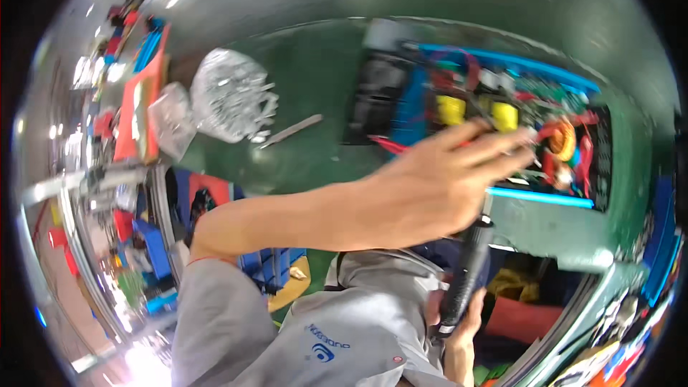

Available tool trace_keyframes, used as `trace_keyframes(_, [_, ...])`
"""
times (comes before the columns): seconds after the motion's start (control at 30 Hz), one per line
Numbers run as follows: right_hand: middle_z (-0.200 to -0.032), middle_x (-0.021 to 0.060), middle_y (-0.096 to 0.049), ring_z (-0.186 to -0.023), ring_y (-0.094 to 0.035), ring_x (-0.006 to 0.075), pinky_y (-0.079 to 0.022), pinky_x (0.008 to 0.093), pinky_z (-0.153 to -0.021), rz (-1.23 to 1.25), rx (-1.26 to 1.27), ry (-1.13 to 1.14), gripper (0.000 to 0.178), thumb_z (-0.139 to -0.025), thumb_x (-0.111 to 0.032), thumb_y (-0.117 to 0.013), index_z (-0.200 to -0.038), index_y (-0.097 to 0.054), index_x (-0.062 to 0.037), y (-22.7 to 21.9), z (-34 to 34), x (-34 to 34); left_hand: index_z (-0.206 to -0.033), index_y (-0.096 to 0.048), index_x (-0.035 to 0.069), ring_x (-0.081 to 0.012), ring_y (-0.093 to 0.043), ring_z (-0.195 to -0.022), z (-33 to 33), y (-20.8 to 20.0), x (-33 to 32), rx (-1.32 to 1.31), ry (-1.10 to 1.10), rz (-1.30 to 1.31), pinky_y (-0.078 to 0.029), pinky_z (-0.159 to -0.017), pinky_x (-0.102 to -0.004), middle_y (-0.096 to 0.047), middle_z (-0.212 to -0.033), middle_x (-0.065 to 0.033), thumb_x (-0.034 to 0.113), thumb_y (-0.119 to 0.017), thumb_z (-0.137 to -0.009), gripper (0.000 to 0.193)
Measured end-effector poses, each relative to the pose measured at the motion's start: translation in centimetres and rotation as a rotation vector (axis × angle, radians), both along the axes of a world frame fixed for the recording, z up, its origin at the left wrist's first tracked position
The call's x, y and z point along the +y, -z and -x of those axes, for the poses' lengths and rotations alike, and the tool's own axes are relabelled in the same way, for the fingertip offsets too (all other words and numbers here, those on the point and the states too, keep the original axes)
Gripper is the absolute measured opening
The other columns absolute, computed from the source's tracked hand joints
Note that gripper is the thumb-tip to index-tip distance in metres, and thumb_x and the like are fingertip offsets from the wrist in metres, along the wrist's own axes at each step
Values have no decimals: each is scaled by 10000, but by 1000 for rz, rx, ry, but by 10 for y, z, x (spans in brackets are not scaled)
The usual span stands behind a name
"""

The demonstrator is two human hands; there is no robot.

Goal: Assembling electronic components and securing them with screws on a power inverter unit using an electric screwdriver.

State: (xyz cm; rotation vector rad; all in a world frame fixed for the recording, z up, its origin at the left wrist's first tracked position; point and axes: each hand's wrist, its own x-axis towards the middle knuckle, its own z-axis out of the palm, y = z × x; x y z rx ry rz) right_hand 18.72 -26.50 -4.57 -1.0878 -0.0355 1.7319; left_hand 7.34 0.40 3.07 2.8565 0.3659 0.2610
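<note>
Directions are taken from the left hand, with 12 o'clock straight ahead of the person. Nearest is the gray shirt [344, 315]. At 6 o'clock the right hand [466, 326] has its fingers closed round the lower grip of a black pen-style screwdriver [466, 272], partly hidden behind it. The tool stands tilted, its tip toward 12 to 1 o'clock, close to the near edge of an open electronic assembly [600, 158]; I cannot tell whether they touch. Blue bins [272, 269] sit below bench level at 8 o'clock.

The left hand [455, 183] reaches over that assembly's near side, fingers stretched out and slightly parted; blur hides whether they pinch anything or touch the parts. The assembly lies at 1 o'clock on the green bench [315, 165], with blue strips along its long sides. Inside it are 2 yellow blocks, at 12 and 1 o'clock, and an orange ring-shaped coil [562, 140] at 2 o'clock with red wires around it.

Farther off near 10 o'clock lies a slim metal tool [292, 131]. Just beyond it sits a clear plastic bag of small shiny pieces [229, 93], with a 2nd clear bag [172, 120] beside it.
</note>
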Motion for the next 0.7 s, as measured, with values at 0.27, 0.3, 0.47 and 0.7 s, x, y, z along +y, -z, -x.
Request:
trace_keyframes(0.27, [-676, 35, -554, -549, -508, 130, -376, 248, -509, 107, -565, 154, 877, -980, -744, -277, -1343, -516, 18, 18, -13, -43, -998, -716, 75, -281, -671, -1000, 59, -5, 1, -619, -460, 41, -509, -861, -430, -702, -1115, -81, 87, -677, -914, 93])
trace_keyframes(0.3, [-658, 30, -543, -557, -487, 116, -347, 229, -535, 77, -588, 163, 856, -1008, -708, -253, -1326, -537, 35, 17, -12, -42, -1015, -718, 71, -281, -677, -952, 81, -4, 9, -592, -627, -39, -521, -824, -411, -707, -1071, -84, 81, -679, -920, 103])
trace_keyframes(0.47, [-652, 29, -536, -564, -480, 124, -355, 244, -564, 174, -688, 200, 868, -1012, -703, -230, -1320, -534, 50, 17, -2, -34, -1105, -729, 88, -273, -672, -865, 126, 37, 30, -459, -827, 51, -547, -756, -365, -688, -999, -78, 91, -739, -878, 227])
trace_keyframes(0.7, [-763, 61, -608, -619, -553, 140, -429, 277, -559, 184, -533, 103, 799, -1008, -683, -294, -1336, -525, 8, 19, -6, -33, -953, -710, 46, -330, -660, -934, 114, 51, 38, -379, -731, 148, -538, -778, -408, -648, -1001, -105, 21, -692, -800, 157])
